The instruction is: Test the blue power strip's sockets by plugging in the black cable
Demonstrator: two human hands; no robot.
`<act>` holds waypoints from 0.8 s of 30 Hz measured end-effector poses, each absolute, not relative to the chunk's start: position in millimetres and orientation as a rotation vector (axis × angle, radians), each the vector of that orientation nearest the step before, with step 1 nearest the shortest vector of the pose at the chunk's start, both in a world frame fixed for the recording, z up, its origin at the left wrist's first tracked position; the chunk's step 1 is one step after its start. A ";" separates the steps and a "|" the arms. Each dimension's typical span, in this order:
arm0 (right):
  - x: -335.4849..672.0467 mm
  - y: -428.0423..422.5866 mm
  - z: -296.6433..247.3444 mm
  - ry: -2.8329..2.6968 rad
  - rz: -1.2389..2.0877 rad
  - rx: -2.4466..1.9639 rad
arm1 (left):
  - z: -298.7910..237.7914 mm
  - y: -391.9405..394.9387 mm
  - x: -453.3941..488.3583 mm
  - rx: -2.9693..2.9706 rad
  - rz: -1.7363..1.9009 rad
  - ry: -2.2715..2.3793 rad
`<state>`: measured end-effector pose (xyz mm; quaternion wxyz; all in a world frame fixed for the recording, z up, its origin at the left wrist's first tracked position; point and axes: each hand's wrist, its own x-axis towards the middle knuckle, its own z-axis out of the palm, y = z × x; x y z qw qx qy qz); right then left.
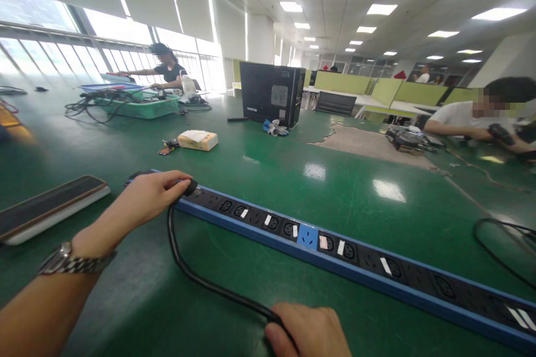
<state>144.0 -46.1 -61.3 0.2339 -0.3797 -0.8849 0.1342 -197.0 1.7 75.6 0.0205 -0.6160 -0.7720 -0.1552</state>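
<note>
A long blue and black power strip (243,226) lies diagonally on the green table, with rows of sockets and several small white stickers. At its far left end, my left hand (146,198) has thumb and fingers closed on a black plug (192,187), which sits against the strip's socket face; whether it is fully inserted I cannot tell. A thick black cable (201,284) comes out below that hand and curves toward me. My right hand (312,332), partly cut off by the bottom edge, is wrapped round this cable.
To the left lies a long dark-topped bar (54,206). Beyond the strip are a tissue pack (198,140), gloves (275,128), a black computer case (270,95) and a green basket (146,109) with cables. A loose cable (486,245) lies right. Two people sit at the table's far sides.
</note>
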 end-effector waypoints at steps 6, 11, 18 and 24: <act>66.3 -25.6 -24.9 -2.575 0.356 -0.901 | 68.1 8.2 -235.5 -1.958 -0.225 -2.380; 47.4 -19.4 -28.1 -2.607 0.327 -0.862 | 59.8 20.0 -239.2 -2.020 -0.192 -2.303; 47.5 -19.9 -27.7 -2.618 0.330 -0.878 | 56.4 28.5 -253.9 -2.000 -0.084 -2.357; 42.6 -21.5 -38.6 -2.599 0.325 -0.920 | 55.3 33.2 -240.7 -1.861 -0.278 -2.404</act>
